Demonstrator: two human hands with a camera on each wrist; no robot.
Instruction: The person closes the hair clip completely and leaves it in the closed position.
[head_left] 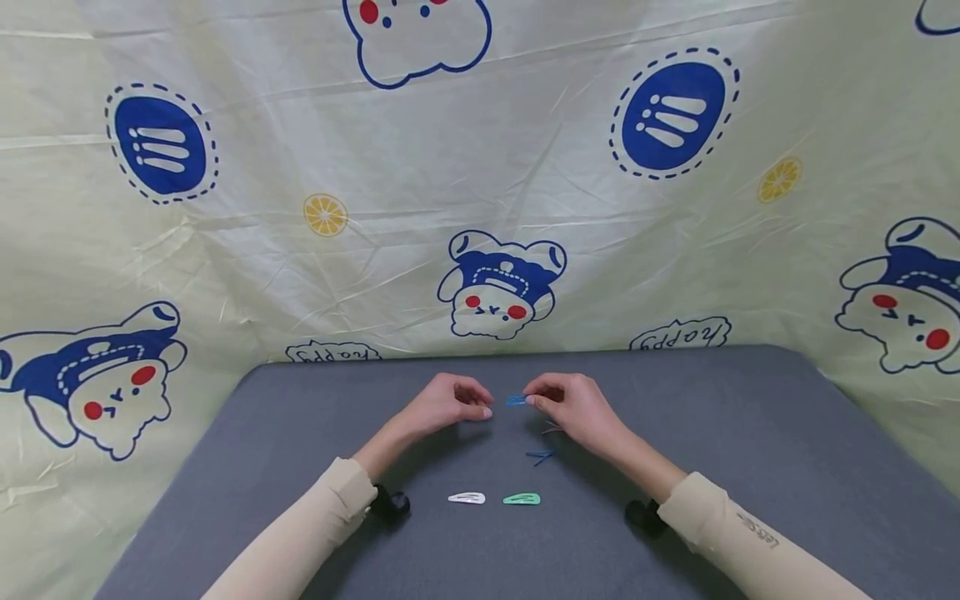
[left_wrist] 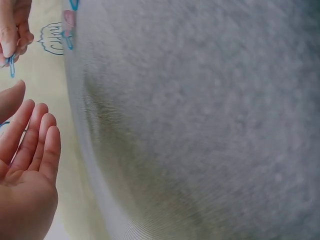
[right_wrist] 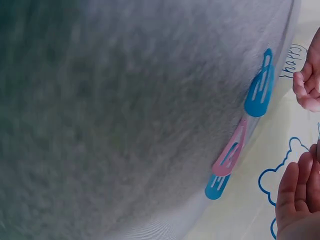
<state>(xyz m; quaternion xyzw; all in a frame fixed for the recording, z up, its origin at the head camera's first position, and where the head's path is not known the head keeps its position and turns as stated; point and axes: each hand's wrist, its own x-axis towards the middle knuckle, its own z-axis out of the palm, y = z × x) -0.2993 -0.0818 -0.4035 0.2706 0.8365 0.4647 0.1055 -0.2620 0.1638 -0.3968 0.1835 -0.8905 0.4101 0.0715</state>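
Between the thumb and fingers of my right hand [head_left: 572, 404] a blue snap hair clip [head_left: 516, 401] is pinched, its free end pointing toward the left hand. The left wrist view also shows this clip [left_wrist: 12, 67] hanging below the right fingertips. My left hand [head_left: 448, 400] is a short way to the left, fingers loosely bent and palm turned inward, holding nothing. Below the right hand lie a blue clip [right_wrist: 260, 90], a pink clip [right_wrist: 230, 155] and another blue clip [right_wrist: 217, 188], seen in the right wrist view.
Nearer the front of the grey table [head_left: 300, 467] a white hair clip [head_left: 467, 498] and a green hair clip [head_left: 522, 499] lie side by side. A printed cloth [head_left: 405, 167] hangs behind the table's far edge. Both wrists wear dark cameras.
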